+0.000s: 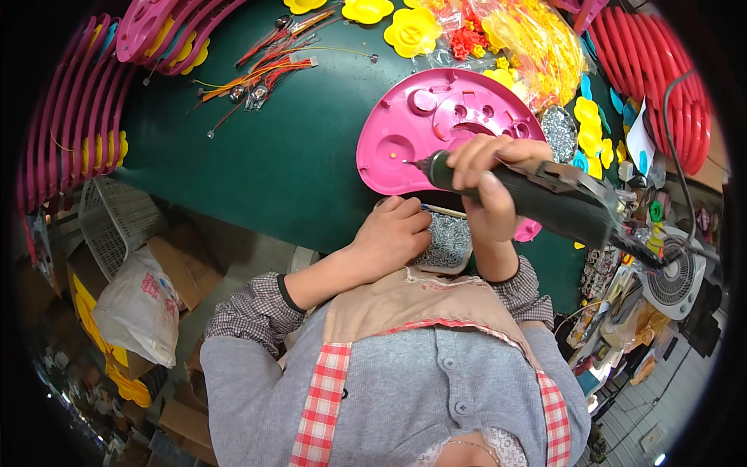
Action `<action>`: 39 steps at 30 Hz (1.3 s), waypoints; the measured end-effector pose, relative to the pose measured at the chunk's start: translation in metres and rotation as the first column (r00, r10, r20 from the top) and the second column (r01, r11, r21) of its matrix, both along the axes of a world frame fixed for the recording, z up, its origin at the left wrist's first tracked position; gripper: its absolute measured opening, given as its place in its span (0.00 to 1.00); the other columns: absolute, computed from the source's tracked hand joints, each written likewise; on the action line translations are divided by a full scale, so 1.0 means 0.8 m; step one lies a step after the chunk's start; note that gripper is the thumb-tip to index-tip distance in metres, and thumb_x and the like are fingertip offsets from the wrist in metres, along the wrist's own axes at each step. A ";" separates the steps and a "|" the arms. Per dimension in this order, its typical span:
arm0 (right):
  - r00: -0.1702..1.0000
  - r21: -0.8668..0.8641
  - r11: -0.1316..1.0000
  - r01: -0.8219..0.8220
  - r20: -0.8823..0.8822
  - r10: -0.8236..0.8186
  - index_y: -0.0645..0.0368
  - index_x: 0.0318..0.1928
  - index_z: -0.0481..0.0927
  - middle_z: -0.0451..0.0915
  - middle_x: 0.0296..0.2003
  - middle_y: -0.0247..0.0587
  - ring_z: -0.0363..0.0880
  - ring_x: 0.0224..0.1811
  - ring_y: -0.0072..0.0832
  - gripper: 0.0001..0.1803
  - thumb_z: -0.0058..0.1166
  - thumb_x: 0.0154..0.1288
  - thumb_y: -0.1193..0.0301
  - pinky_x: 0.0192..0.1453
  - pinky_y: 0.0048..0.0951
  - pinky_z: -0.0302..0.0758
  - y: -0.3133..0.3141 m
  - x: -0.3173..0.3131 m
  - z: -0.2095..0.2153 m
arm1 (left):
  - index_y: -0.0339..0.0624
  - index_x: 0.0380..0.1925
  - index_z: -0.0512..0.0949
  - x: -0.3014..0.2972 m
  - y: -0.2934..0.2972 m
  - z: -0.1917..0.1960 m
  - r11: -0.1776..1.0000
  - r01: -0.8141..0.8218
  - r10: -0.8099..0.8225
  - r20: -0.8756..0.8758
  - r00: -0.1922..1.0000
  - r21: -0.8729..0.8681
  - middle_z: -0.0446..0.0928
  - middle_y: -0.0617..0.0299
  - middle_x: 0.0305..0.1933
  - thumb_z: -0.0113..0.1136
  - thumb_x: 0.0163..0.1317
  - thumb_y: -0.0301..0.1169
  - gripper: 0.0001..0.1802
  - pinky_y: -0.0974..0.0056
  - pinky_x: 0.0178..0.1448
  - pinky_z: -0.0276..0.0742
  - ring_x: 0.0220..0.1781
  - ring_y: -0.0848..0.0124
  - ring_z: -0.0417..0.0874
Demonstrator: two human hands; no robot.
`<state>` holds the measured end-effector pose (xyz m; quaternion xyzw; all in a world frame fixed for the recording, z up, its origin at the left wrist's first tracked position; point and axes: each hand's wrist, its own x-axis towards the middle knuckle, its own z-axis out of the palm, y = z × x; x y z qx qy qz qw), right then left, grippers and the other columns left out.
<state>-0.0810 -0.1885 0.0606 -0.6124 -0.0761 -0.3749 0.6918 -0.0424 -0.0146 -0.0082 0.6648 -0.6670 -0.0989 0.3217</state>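
Right hand (492, 180) around electric screwdriver (537, 196); bit on pink plastic shell (436, 124)

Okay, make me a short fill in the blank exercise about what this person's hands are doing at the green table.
1. The right hand grips a dark electric ____.
2. Its tip touches a plastic shell coloured ____.
3. The left hand rests at a tray of small metal ____.
4. The table is ____.

Missing words: screwdriver; pink; screws; green
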 end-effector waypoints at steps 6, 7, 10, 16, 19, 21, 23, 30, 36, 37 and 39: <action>1.000 0.051 0.999 -0.015 -0.019 0.016 0.55 0.56 0.64 0.77 0.30 0.42 0.79 0.29 0.29 0.22 0.58 0.67 0.81 0.43 0.39 0.83 0.006 0.016 -0.017 | 0.46 0.28 0.80 -0.012 -0.003 -0.007 0.994 -0.108 0.106 -0.071 0.992 -0.030 0.78 0.65 0.36 0.61 0.55 0.32 0.04 0.59 0.52 0.73 0.46 0.65 0.78; 1.000 0.048 0.999 -0.012 -0.023 0.013 0.56 0.56 0.64 0.77 0.30 0.42 0.79 0.29 0.29 0.21 0.58 0.67 0.81 0.43 0.39 0.83 0.005 0.019 -0.019 | 0.46 0.29 0.80 -0.014 -0.003 -0.009 0.994 -0.105 0.101 -0.095 0.990 -0.035 0.78 0.65 0.36 0.62 0.55 0.32 0.04 0.58 0.52 0.73 0.46 0.64 0.79; 0.999 0.059 0.997 -0.043 -0.012 0.044 0.57 0.54 0.65 0.77 0.31 0.41 0.78 0.29 0.28 0.21 0.58 0.67 0.82 0.43 0.36 0.81 0.004 0.027 -0.031 | 0.47 0.29 0.81 -0.017 -0.006 -0.013 0.993 -0.089 0.078 -0.124 0.989 -0.083 0.78 0.64 0.34 0.62 0.54 0.32 0.05 0.58 0.51 0.73 0.45 0.64 0.79; 0.987 -0.030 0.990 -0.135 -0.095 0.131 0.61 0.48 0.71 0.76 0.30 0.37 0.76 0.29 0.24 0.16 0.60 0.63 0.85 0.37 0.29 0.76 0.000 0.050 -0.033 | 0.50 0.21 0.83 -0.031 -0.033 -0.021 0.979 -0.078 0.082 0.014 0.997 -0.190 0.77 0.66 0.33 0.62 0.49 0.34 0.04 0.60 0.52 0.73 0.46 0.65 0.79; 0.984 0.097 0.984 -0.148 -0.087 0.157 0.62 0.49 0.72 0.77 0.30 0.38 0.78 0.30 0.24 0.16 0.58 0.63 0.86 0.36 0.28 0.77 0.002 0.053 -0.029 | 0.50 0.22 0.83 -0.034 -0.045 -0.018 0.986 0.028 -0.012 0.097 0.995 -0.166 0.77 0.66 0.33 0.61 0.49 0.34 0.04 0.60 0.52 0.73 0.46 0.65 0.79; 0.977 0.211 0.966 -0.151 -0.117 0.178 0.62 0.50 0.72 0.78 0.29 0.38 0.78 0.30 0.24 0.16 0.56 0.64 0.87 0.35 0.28 0.78 -0.002 0.050 -0.013 | 0.50 0.22 0.82 -0.037 -0.043 -0.015 0.993 0.032 -0.025 0.061 0.998 -0.113 0.76 0.67 0.34 0.62 0.50 0.34 0.04 0.58 0.52 0.72 0.47 0.65 0.78; 0.989 0.111 0.993 -0.037 -0.140 0.053 0.60 0.51 0.72 0.78 0.28 0.38 0.79 0.29 0.26 0.16 0.59 0.66 0.84 0.36 0.29 0.80 -0.003 0.024 0.002 | 0.50 0.25 0.81 -0.033 -0.036 -0.014 0.995 0.041 -0.041 -0.004 0.999 -0.088 0.75 0.67 0.34 0.64 0.51 0.35 0.04 0.58 0.50 0.71 0.47 0.65 0.78; 0.999 0.036 0.999 -0.031 -0.019 0.031 0.54 0.54 0.69 0.77 0.26 0.36 0.78 0.24 0.29 0.19 0.65 0.69 0.72 0.37 0.35 0.79 -0.028 -0.098 0.058 | 0.43 0.29 0.80 -0.015 -0.017 0.014 0.994 -0.056 0.022 -0.341 0.940 -0.090 0.73 0.61 0.32 0.74 0.54 0.31 0.10 0.55 0.45 0.73 0.40 0.59 0.78; 0.999 0.090 0.996 -0.005 -0.052 0.010 0.54 0.53 0.70 0.79 0.26 0.33 0.79 0.23 0.26 0.19 0.64 0.67 0.71 0.36 0.34 0.79 -0.016 -0.137 0.047 | 0.39 0.26 0.78 -0.013 -0.017 0.025 0.993 -0.115 0.095 -0.444 0.891 -0.017 0.74 0.58 0.26 0.80 0.52 0.28 0.15 0.57 0.33 0.72 0.30 0.59 0.78; 0.999 0.099 0.995 -0.012 -0.052 0.017 0.54 0.53 0.70 0.79 0.26 0.33 0.79 0.23 0.26 0.19 0.64 0.67 0.71 0.36 0.34 0.79 -0.014 -0.140 0.047 | 0.39 0.24 0.78 -0.013 -0.016 0.026 0.993 -0.117 0.098 -0.440 0.892 -0.017 0.74 0.59 0.25 0.80 0.52 0.29 0.15 0.57 0.31 0.71 0.28 0.60 0.77; 0.993 0.071 0.991 -0.110 -0.037 0.113 0.55 0.55 0.68 0.80 0.26 0.35 0.81 0.25 0.27 0.21 0.64 0.67 0.74 0.39 0.36 0.81 -0.022 -0.144 0.049 | 0.39 0.26 0.82 -0.012 -0.016 0.026 0.993 -0.114 0.089 -0.403 0.911 -0.039 0.77 0.60 0.26 0.79 0.54 0.27 0.11 0.59 0.31 0.73 0.28 0.62 0.79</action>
